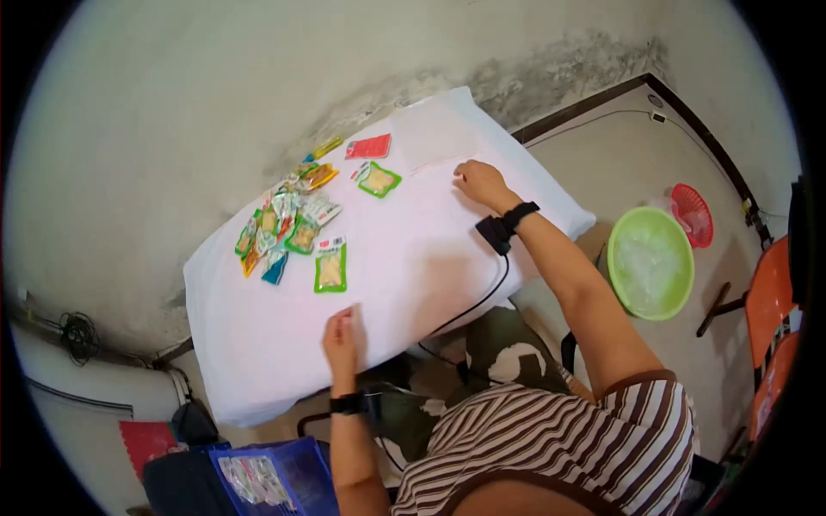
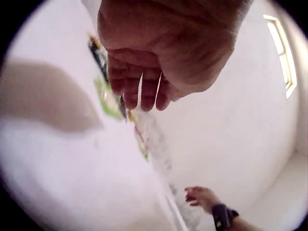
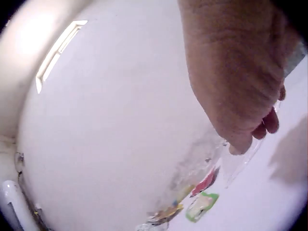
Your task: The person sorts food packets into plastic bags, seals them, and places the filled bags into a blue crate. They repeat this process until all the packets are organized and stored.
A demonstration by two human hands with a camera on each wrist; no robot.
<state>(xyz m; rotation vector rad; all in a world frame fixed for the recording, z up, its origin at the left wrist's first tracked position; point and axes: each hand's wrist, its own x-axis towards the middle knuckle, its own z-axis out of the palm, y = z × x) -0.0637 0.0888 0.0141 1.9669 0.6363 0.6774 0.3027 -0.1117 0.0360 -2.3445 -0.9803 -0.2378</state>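
Observation:
My left hand (image 1: 340,340) hovers by the near edge of the white-covered table, its fingers loosely bent with nothing between them. Right above its fingertips in the head view lies a green-edged snack packet (image 1: 330,268) with a pale filling. My right hand (image 1: 482,183) is over the far right part of the table, fingers relaxed and slightly apart. Close to its fingertips lies a clear, thin plastic sheet or bag (image 1: 440,155) with a faint reddish edge. Another green-edged packet (image 1: 377,180) and a red packet (image 1: 368,147) lie to the left of it.
A pile of mixed snack packets (image 1: 288,219) covers the table's left side, with a yellow packet (image 1: 327,148) behind it. On the floor at right stand a green basin (image 1: 609,258) and a red basket (image 1: 707,215). A blue crate (image 1: 303,469) holds packets at lower left.

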